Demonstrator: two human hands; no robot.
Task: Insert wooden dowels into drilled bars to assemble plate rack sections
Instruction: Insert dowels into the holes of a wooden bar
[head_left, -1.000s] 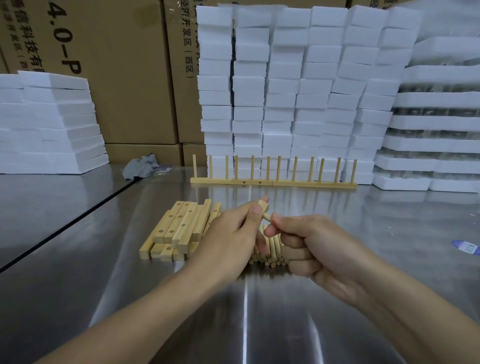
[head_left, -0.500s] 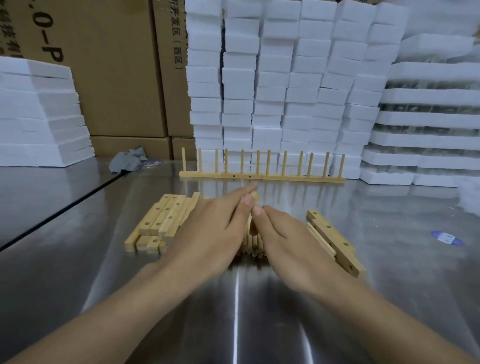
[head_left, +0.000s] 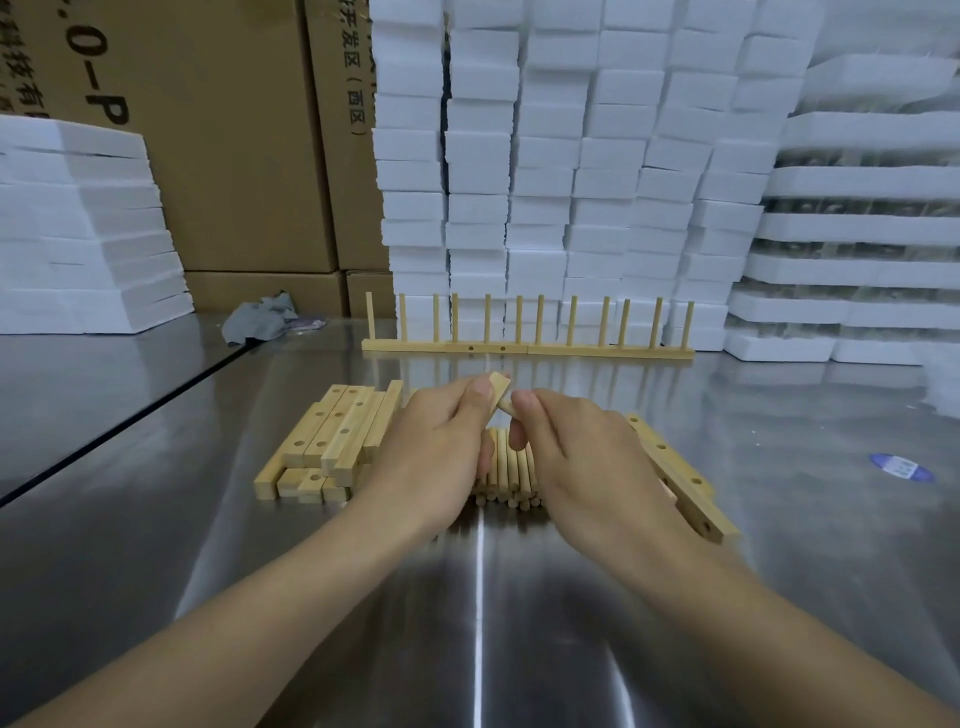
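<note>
I am looking down on a steel counter (head_left: 478, 597). Just above the dowel pile (head_left: 506, 470), its sticks running away from me, the left hand (head_left: 436, 452) is pinching a drilled bar (head_left: 500, 387) tilting up and away. The right hand (head_left: 587, 462) is pinching the bar's lower end, fingers (head_left: 523, 402) curled over the pile. Whether they are holding a dowel I cannot tell. The finished rack section (head_left: 527, 349) is standing beyond the pile.
</note>
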